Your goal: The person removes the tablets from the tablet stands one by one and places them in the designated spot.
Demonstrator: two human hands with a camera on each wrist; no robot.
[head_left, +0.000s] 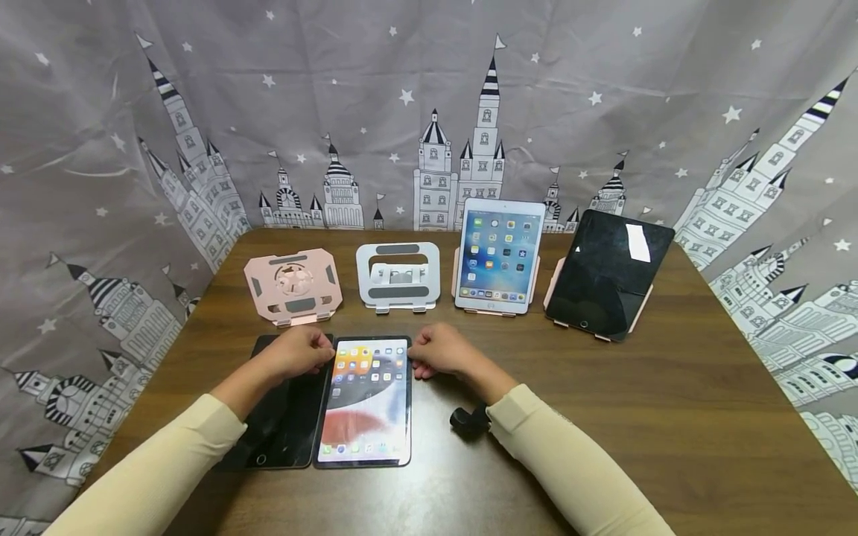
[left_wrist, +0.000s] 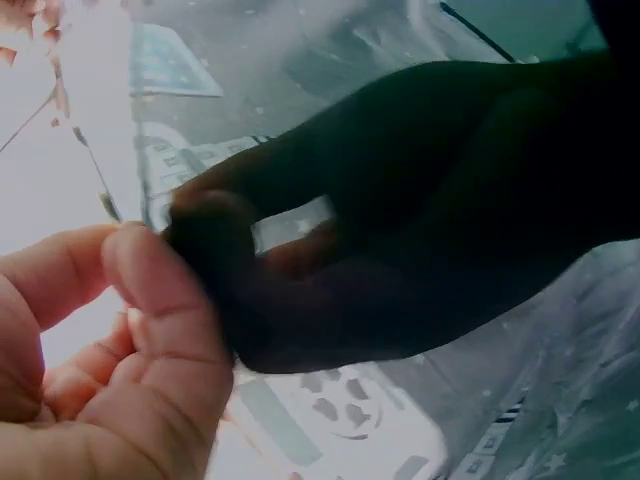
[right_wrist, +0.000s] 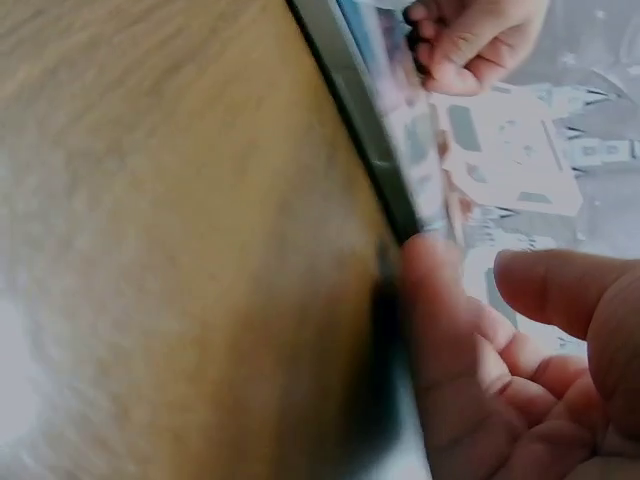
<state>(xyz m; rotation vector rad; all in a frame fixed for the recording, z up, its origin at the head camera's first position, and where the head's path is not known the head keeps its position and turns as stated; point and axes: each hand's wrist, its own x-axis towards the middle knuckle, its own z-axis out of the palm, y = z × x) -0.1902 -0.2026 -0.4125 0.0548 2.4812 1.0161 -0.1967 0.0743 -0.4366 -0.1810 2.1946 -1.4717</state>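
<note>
- The lit tablet lies face up on the wooden table, a little left of centre in the lower half of the frame, just beside a dark tablet to its left.
- It should handle as a thin, stiff slab, moderately heavy for its thickness; it will not bend to the grip.
- Its glass face looks glossy, so probably slippery and easy to smudge, and a dropped corner could crack.
- Best hold: the two long side edges, opposite each other, fingertips on the rim rather than on the screen — an even pull from both sides would keep it level.
- The left hand is at the upper left of the screen, over the dark tablet's top end; its thumb and forefinger seem to pinch the rim, the other fingers curled.
- The right hand mirrors it at the upper right edge, fingers bent, a fingertip at the rim — whether it grips or merely touches, I cannot tell, since its thumb looks apart from the edge in the right wrist view.
- Both forearms slant in from the lower corners of the frame, in cream sleeves, and converge on the tablet's upper part.
</note>
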